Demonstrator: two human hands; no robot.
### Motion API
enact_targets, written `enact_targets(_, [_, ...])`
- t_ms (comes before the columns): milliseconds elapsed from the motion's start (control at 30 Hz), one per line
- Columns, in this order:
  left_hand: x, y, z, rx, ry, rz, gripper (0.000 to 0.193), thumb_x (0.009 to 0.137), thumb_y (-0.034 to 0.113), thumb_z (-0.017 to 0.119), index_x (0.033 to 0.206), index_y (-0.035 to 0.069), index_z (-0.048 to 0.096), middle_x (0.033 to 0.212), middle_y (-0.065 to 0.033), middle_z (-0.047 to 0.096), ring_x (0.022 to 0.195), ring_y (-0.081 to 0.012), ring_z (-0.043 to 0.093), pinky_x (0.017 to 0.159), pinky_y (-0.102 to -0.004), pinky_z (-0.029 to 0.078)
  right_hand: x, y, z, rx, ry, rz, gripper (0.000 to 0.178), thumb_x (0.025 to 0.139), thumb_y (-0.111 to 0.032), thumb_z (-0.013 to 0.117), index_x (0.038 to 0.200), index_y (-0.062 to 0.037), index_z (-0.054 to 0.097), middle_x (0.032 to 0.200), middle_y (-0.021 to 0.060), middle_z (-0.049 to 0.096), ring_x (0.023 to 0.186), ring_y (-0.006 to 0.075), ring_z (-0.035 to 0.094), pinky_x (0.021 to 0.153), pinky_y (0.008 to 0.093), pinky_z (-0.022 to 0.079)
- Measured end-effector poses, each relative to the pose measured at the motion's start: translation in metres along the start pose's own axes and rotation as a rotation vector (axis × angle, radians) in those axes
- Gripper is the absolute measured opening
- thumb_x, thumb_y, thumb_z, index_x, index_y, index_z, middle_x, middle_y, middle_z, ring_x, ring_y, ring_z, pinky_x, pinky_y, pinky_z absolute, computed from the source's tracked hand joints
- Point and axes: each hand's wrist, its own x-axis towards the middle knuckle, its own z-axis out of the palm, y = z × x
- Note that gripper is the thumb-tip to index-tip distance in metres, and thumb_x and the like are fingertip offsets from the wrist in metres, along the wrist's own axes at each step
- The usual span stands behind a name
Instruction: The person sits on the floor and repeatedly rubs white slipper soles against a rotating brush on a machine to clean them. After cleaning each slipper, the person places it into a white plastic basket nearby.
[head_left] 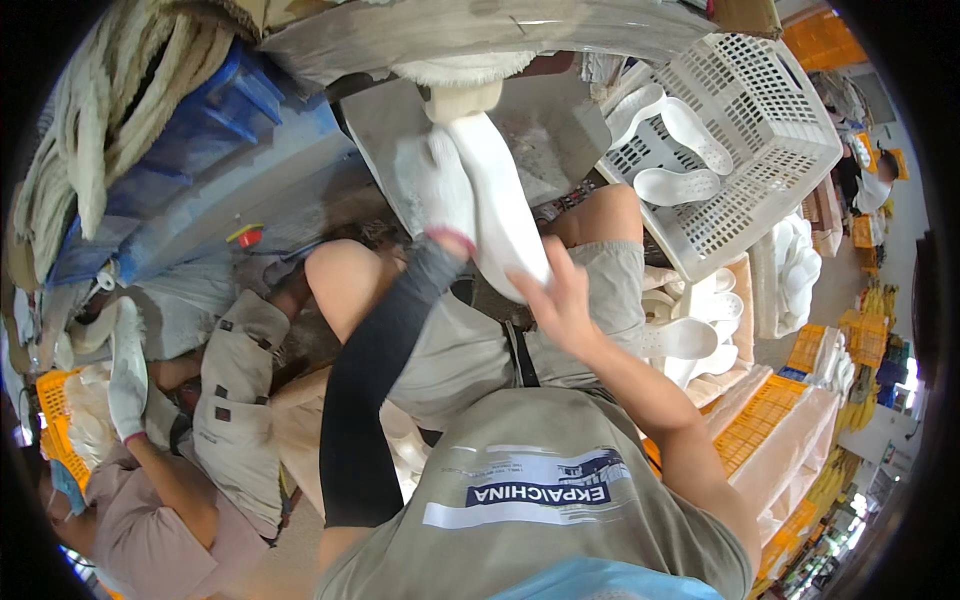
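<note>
A long white shoe sole slants between my hands, its far end up against a cream-coloured wheel under a fuzzy white ring. My left hand, in a white glove below a black sleeve, is closed along the sole's left side; motion smears its fingers. At the near end, the bare fingers of my right hand grip the sole's edge. Behind the wheel is a grey metal tray, dusty inside.
At right a white slatted crate holds several soles. More white soles lie in a lined container near my right elbow. On the left, a co-worker's gloved hand holds another sole. A blue machine body stands left of the tray.
</note>
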Motion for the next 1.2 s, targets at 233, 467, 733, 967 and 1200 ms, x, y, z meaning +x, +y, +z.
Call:
enact_targets(233, [0.027,-0.04,-0.016,-0.392,0.1,-0.119,0.042,0.111,0.04,0.04,0.135,0.009,0.056,0.122,-0.0071,0.065,0.109,-0.0227,0.065,0.093,-0.0345,0.054,0.008,-0.021,-0.011,-0.318,-0.066,-0.264,0.032,0.084,0.002,0.07,0.111,0.0014,0.053,0.081,0.022,0.062,0.073,0.0447,0.063,0.062,0.0496,0.05])
enact_targets(467, [0.081,-0.043,-0.044,-0.367,-0.036,-0.114,0.036,0.111,0.035,0.039,0.133,0.011,0.055,0.124,-0.0067,0.064,0.112,-0.0235,0.062,0.097,-0.0357,0.05,0.104,0.004,0.018,-0.461,0.071,-0.425,0.022,0.087,-0.005,0.069,0.102,0.0024,0.056,0.072,0.0247,0.063,0.067,0.0442,0.064,0.059,0.0503,0.05])
enact_targets(733, [0.098,-0.073,-0.045,-0.287,0.083,-0.017,0.039,0.109,0.038,0.041,0.132,0.011,0.056,0.124,-0.0071,0.064,0.114,-0.0246,0.061,0.098,-0.0359,0.049,0.158,0.039,0.068,-0.443,0.279,-0.293,0.021,0.089,-0.017,0.065,0.097,0.0006,0.06,0.07,0.0245,0.066,0.068,0.045,0.067,0.066,0.0531,0.054])
enact_targets(967, [0.081,-0.036,-0.026,-0.309,0.068,-0.111,0.04,0.109,0.039,0.042,0.132,0.01,0.057,0.122,-0.0075,0.065,0.112,-0.024,0.062,0.097,-0.036,0.05,0.142,0.009,0.027,-0.222,-0.161,0.002,0.073,0.073,-0.016,0.077,0.138,0.0036,0.049,0.118,0.0325,0.064,0.115,0.0439,0.063,0.095,0.0439,0.051])
enact_targets(1200, [0.068,-0.029,-0.019,-0.271,0.131,-0.068,0.042,0.108,0.041,0.044,0.131,0.009,0.057,0.121,-0.0079,0.067,0.11,-0.0234,0.063,0.096,-0.036,0.051,0.079,-0.036,0.011,-0.386,-0.12,0.066,0.062,0.076,-0.021,0.083,0.121,0.0062,0.051,0.1,0.0278,0.069,0.095,0.0442,0.07,0.08,0.0452,0.056])
